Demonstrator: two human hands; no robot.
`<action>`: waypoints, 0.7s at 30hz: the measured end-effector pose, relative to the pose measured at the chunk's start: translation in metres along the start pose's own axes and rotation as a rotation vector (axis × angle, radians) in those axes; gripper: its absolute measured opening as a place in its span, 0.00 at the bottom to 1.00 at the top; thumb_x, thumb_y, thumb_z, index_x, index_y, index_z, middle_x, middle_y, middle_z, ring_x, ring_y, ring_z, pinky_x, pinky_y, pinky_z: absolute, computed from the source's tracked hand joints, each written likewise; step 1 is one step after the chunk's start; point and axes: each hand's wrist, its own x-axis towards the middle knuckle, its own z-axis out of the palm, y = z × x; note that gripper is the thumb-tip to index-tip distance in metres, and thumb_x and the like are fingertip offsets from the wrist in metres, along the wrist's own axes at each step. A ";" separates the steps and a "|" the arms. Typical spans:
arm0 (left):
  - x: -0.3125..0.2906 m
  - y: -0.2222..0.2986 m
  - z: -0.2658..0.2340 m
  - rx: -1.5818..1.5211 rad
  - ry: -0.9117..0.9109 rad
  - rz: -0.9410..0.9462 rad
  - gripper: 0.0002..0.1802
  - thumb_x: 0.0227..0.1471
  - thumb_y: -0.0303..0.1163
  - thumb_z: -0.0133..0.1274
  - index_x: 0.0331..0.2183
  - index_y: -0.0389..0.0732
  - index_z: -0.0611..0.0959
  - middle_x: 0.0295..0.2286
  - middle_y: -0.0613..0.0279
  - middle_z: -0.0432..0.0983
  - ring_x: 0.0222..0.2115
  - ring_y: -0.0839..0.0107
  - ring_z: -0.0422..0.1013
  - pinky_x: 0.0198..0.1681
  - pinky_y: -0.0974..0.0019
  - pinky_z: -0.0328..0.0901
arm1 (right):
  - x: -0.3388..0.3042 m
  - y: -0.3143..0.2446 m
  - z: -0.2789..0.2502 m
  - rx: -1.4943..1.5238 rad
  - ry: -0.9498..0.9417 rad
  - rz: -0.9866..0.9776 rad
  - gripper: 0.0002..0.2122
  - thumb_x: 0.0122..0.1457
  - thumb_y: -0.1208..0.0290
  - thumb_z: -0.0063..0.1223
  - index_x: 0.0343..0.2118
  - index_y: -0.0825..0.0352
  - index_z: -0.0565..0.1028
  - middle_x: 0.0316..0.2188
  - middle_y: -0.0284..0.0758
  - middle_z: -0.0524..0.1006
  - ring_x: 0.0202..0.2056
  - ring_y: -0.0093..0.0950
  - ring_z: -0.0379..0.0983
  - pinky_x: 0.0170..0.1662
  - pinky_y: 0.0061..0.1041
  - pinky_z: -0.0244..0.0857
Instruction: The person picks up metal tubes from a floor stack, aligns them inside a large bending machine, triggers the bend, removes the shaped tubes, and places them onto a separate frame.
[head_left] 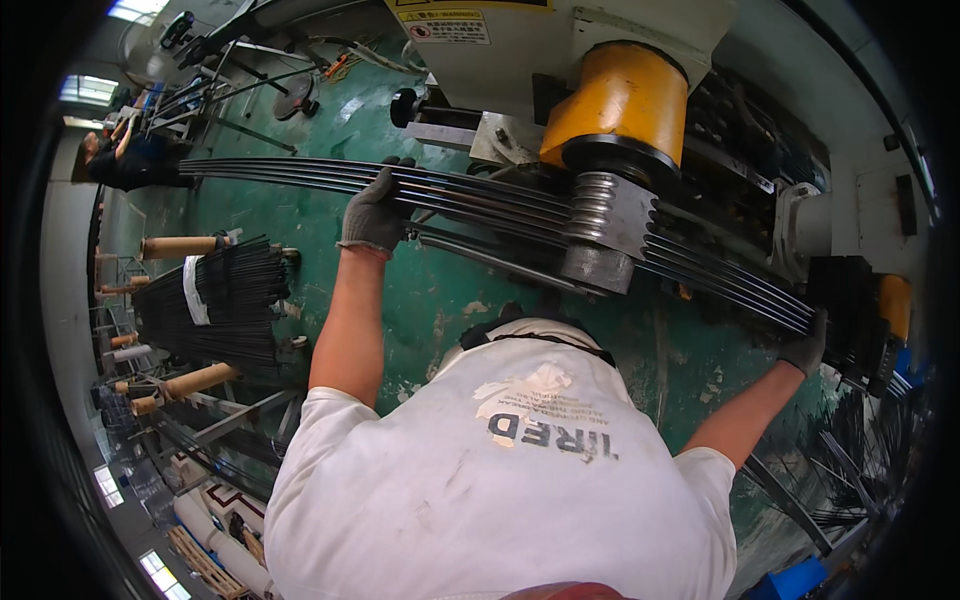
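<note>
A spread of long, thin dark metal rods (290,176) crosses in front of me from left to right. My left hand (373,212), in a grey glove, is closed round the rods left of the machine. Farther right, my right hand (805,348), also gloved, is closed at the rods close to a black machine block (845,300); its fingers are partly hidden. Between my hands the rods pass by a grooved steel roller (610,215) under a yellow cylindrical housing (630,105). The roller hides part of them.
Another person (140,160) is at the rods' far left end. A tied bundle of black rods (215,300) lies on a rack with brown cardboard tubes (180,247) at left. More thin rods (850,460) stand loosely at lower right, above a blue object (795,580).
</note>
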 end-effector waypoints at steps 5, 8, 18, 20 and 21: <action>-0.016 0.020 -0.012 -0.200 0.119 -0.002 0.17 0.66 0.38 0.51 0.50 0.37 0.79 0.50 0.48 0.77 0.55 0.48 0.70 0.63 0.41 0.62 | 0.039 -0.017 -0.033 -0.026 -0.018 0.084 0.17 0.63 0.55 0.60 0.46 0.62 0.82 0.45 0.35 0.82 0.47 0.37 0.77 0.48 0.41 0.72; -0.027 0.044 -0.024 -0.266 0.189 0.050 0.21 0.68 0.42 0.46 0.53 0.37 0.77 0.54 0.47 0.75 0.57 0.47 0.69 0.64 0.38 0.61 | 0.046 -0.031 -0.039 -0.103 0.101 0.155 0.28 0.57 0.45 0.63 0.54 0.60 0.78 0.55 0.37 0.77 0.55 0.42 0.72 0.54 0.50 0.69; -0.021 0.208 -0.154 -0.193 0.495 0.337 0.41 0.66 0.48 0.50 0.66 0.31 0.55 0.64 0.39 0.55 0.62 0.38 0.59 0.64 0.35 0.60 | -0.134 0.114 0.093 -0.404 0.196 -0.350 0.28 0.66 0.47 0.46 0.57 0.66 0.75 0.58 0.39 0.74 0.56 0.38 0.70 0.64 0.39 0.58; 0.003 0.253 -0.200 -0.192 0.484 0.358 0.41 0.66 0.49 0.50 0.66 0.31 0.55 0.64 0.39 0.56 0.61 0.37 0.60 0.63 0.34 0.61 | -0.188 0.195 0.137 -0.511 0.074 -0.232 0.27 0.65 0.47 0.46 0.57 0.66 0.75 0.57 0.39 0.74 0.55 0.37 0.70 0.63 0.38 0.59; 0.013 0.276 -0.222 -0.189 0.483 0.367 0.41 0.66 0.49 0.50 0.65 0.31 0.55 0.64 0.40 0.56 0.61 0.37 0.61 0.63 0.34 0.61 | -0.213 0.232 0.157 -0.556 0.020 -0.177 0.27 0.65 0.48 0.46 0.56 0.66 0.75 0.57 0.39 0.74 0.55 0.37 0.70 0.62 0.38 0.59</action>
